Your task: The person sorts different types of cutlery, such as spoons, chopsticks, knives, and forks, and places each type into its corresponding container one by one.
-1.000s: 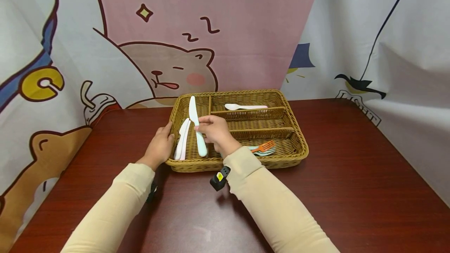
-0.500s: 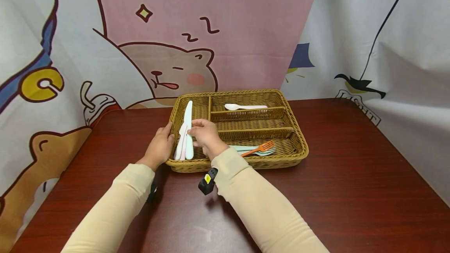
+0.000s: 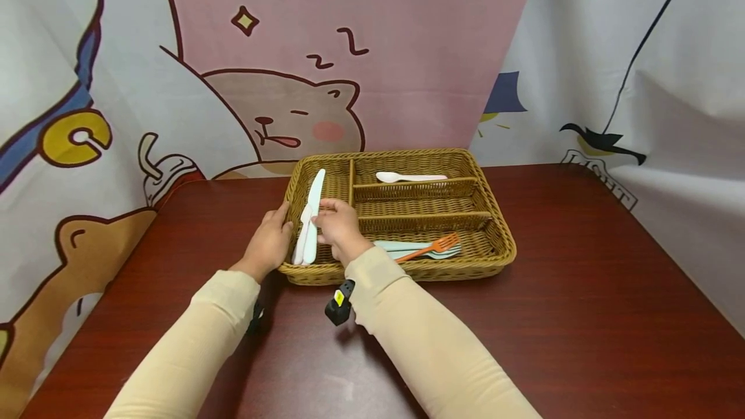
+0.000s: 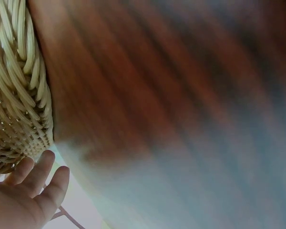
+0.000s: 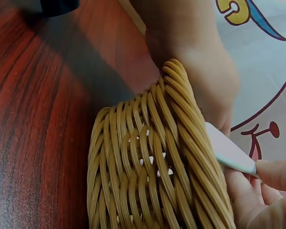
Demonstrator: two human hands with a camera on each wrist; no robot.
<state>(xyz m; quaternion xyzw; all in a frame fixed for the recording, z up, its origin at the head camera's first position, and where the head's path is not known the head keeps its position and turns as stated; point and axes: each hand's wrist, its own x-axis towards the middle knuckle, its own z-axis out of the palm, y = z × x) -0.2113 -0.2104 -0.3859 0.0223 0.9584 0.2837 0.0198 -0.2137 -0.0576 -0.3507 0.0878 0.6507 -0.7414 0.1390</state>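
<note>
In the head view, my right hand (image 3: 339, 225) pinches a pale mint table knife (image 3: 315, 212) between thumb and fingers. The blade points away from me, over the left compartment of a wicker cutlery basket (image 3: 503, 244). Pale pink and white knives (image 3: 302, 241) lie there just left of it, partly covered. Whether the mint knife touches the basket floor, I cannot tell. My left hand (image 3: 269, 242) rests against the basket's left side; in the left wrist view its fingers (image 4: 55, 188) are loosely extended beside the weave. The right wrist view shows the knife handle (image 5: 231, 152) behind the rim.
A white-pink spoon (image 3: 407, 178) lies in the back right compartment. The front right one holds an orange fork (image 3: 433, 246) and mint forks (image 3: 445, 254). Wicker dividers (image 3: 419, 216) separate the compartments. The basket stands on a dark red table (image 3: 582, 277) before a printed cloth (image 3: 419, 83).
My right hand has carried the mint knife leftward and lower, beside the other knives, and its blade now leans right. My left hand stays at the basket's side. The head view has shifted slightly.
</note>
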